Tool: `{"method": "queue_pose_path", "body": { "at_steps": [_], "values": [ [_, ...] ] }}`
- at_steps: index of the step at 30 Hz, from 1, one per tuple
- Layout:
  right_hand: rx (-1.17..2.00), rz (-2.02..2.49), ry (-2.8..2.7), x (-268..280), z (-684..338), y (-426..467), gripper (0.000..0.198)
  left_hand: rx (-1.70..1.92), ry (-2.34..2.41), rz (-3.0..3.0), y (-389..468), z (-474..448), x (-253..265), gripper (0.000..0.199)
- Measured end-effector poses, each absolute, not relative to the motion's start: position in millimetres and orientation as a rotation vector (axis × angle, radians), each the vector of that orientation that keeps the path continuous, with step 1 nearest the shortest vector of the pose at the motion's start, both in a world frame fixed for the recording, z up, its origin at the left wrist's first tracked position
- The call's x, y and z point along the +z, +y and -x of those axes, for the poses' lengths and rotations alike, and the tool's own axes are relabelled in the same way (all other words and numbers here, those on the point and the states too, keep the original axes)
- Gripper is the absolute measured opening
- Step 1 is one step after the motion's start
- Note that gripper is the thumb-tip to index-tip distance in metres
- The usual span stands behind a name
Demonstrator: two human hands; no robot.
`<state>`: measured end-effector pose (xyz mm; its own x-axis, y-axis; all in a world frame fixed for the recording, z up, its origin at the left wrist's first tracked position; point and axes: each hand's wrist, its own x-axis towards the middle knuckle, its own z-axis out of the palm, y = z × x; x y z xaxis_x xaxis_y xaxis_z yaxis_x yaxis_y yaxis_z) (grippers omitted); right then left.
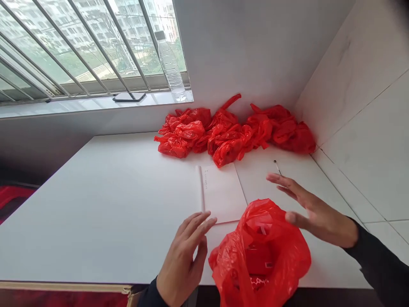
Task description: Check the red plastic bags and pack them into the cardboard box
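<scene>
A red plastic bag stands open at the near edge of the white table, with red boxes visible inside. My left hand lies flat on the table just left of the bag, fingers apart, holding nothing. My right hand hovers open to the right of the bag's mouth, fingers stretched toward the left. A white sheet of paper with small print along its left side lies just behind the bag.
Several tied red plastic bags are piled against the back wall. A thin pen lies on the table right of the paper. On the windowsill stand a clear water bottle and a dark phone. A tiled wall closes the right side.
</scene>
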<state>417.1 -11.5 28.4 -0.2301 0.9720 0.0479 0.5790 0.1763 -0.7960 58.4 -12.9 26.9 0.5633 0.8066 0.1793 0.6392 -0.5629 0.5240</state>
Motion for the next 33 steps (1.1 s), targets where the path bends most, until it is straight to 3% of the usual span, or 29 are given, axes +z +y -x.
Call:
{"method": "queue_pose_path", "body": {
  "at_steps": [1,3,8,13,15,17,19,21,25,27,30,33],
  "values": [
    [0.960,1.493,-1.885,23,-415,-34,0.085,0.504,1.146,-2.458,-19,-57,19,0.057],
    [1.024,1.579,-1.799,12,-405,-63,0.084,0.358,1.147,-2.537,-26,-54,1,0.060],
    [1.116,1.628,-1.472,3,-390,-64,0.041,0.343,1.367,-2.323,-22,-49,-21,0.052],
    [0.919,1.737,-1.397,10,-396,-54,0.045,0.644,1.585,-2.128,-40,-55,4,0.041],
    [0.813,1.746,-1.447,24,-393,-65,0.057,0.868,1.616,-1.956,-62,-67,27,0.047],
    [0.515,1.747,-1.477,44,-384,-81,0.064,1.117,1.522,-1.766,-87,-82,52,0.055],
    [0.211,1.627,-1.552,66,-369,-95,0.056,1.174,1.547,-1.766,-108,-98,75,0.070],
    [0.131,1.375,-1.813,80,-356,-101,0.047,1.120,1.653,-1.805,-119,-113,90,0.079],
    [0.215,1.227,-2.295,78,-346,-100,0.035,1.096,1.673,-1.746,-115,-131,94,0.044],
    [0.278,1.317,-2.348,69,-346,-103,0.029,1.112,1.652,-1.729,-112,-134,90,0.045],
    [0.471,1.448,-2.416,62,-346,-115,0.027,1.102,1.620,-1.761,-111,-138,87,0.063],
    [0.525,1.622,-2.488,62,-343,-123,0.032,1.140,1.574,-1.656,-115,-139,89,0.050]
  ]
}}
